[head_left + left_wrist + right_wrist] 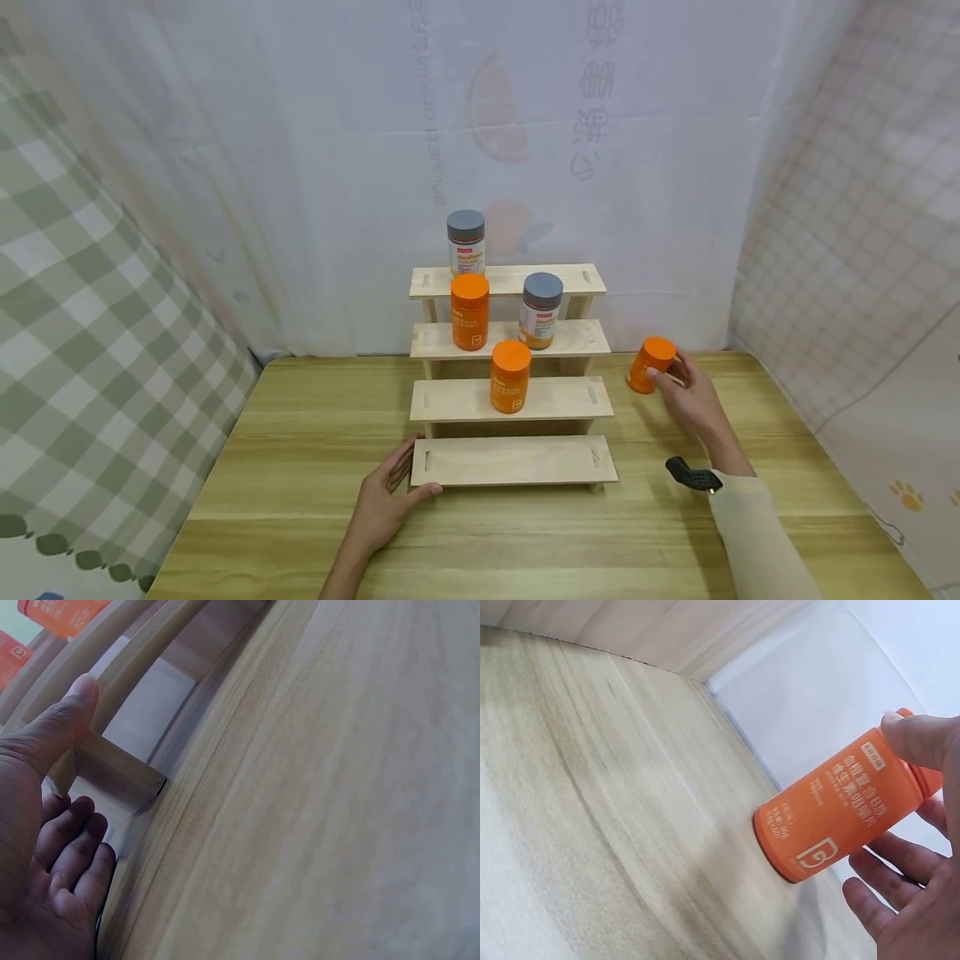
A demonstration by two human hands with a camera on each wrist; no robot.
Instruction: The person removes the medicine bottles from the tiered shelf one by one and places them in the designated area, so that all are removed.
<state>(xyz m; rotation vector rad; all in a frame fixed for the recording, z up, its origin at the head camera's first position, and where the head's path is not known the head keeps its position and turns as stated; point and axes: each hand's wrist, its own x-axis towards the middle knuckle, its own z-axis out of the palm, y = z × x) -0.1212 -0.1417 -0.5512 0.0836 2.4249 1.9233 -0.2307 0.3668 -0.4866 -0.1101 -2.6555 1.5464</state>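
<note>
In the head view, my right hand pinches an orange bottle near its lid, to the right of a stepped wooden rack. The right wrist view shows the thumb and fingers round the upper part of this bottle, which has white print. It leans slightly; whether its base touches the table I cannot tell. My left hand holds the left end of the rack's lowest board. Its thumb lies at the front edge and its fingers are beside the end.
On the rack stand a grey-lidded jar on the top board, an orange bottle and another grey-lidded jar one step down, and an orange bottle below. A white curtain hangs behind the wooden table.
</note>
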